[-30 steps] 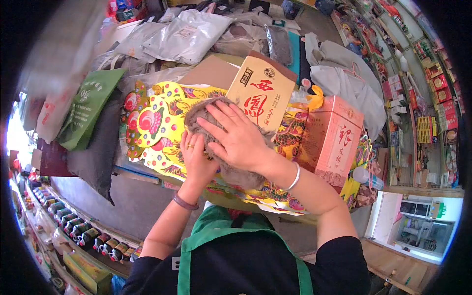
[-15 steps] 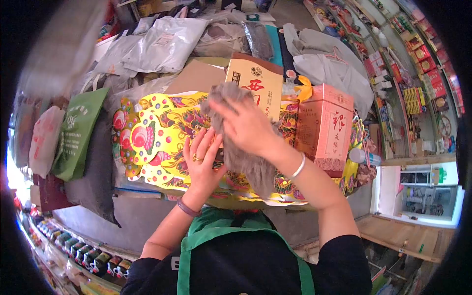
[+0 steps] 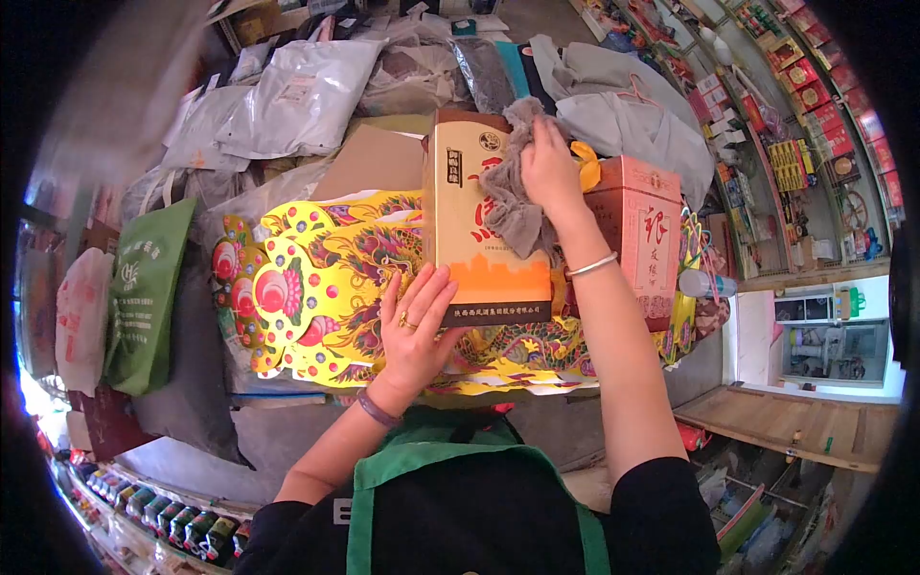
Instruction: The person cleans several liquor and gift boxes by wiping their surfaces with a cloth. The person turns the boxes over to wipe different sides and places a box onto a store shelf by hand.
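Note:
A tan and orange box with red characters lies on yellow sheets printed with colourful patterns. At the box's lower left corner rests my left hand, fingers spread, a ring on one finger. My right hand grips a crumpled grey cloth against the upper right part of the box. Just right of that hand stands a pink and brown box with an orange ribbon near its top left.
Plastic-wrapped packages and grey bags lie along the far side. A green bag hangs at the left, near a white bag. Shelves of goods line the right; bottles stand at lower left.
My right hand has moved right and away from me across the box with the cloth, uncovering the box's orange lower part. My left hand has shifted slightly right, onto the box's corner.

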Demonstrator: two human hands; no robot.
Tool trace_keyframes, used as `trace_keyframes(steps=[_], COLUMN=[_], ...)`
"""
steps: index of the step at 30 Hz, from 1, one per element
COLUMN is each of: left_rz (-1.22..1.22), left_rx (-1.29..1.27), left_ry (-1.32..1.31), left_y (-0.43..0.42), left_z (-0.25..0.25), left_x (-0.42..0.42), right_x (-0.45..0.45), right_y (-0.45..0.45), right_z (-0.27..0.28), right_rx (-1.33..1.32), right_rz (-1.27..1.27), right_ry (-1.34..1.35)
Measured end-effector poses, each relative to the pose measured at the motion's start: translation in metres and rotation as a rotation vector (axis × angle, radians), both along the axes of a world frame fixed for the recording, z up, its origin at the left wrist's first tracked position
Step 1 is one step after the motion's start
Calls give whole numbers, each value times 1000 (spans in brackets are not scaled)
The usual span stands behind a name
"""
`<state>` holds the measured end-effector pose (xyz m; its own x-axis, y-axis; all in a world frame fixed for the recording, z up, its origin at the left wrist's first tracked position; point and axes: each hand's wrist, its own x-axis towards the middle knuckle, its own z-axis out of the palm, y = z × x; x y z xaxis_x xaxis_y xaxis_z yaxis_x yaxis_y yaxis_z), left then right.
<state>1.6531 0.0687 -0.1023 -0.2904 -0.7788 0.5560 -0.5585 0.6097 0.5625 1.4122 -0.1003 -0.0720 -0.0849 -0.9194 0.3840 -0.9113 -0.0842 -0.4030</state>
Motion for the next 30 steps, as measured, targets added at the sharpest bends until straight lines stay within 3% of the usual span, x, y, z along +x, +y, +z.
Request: trace_keyframes(steps=[3,8,11,16,18,21,22,26,29,30], left_rz=[-25,-64,-62,-24,-45,162,164,186,123,125], left_rx=[-8,-30,-30,21,9,134,174,87,244,221], left_ry=[0,4,17,24,-30,313,161,175,282,207], left_y=[-3,-3,3,-1,-3,0,3,3,6,6], left_z=[-3,-3,-4,-3,-7,-6,-9,-24,-11,-11], left_x=[3,2,1,3,5,-5,-2,-6,-5,-5], right_x=[16,28,16,26,53,72,77,73,33,21], right_y=[27,164,163,23,41,104,128,180,204,212], right_z=[-8,7,6,12,8,17,17,24,-2,-6], right_rx=[-164,-49,62,-135,-162,-69,-40,69,-111,-142], right_rz=[104,290,324,372,479,611,680,798,542,405], right_ry=[192,65,126,148,153,86,35,-111,43,31])
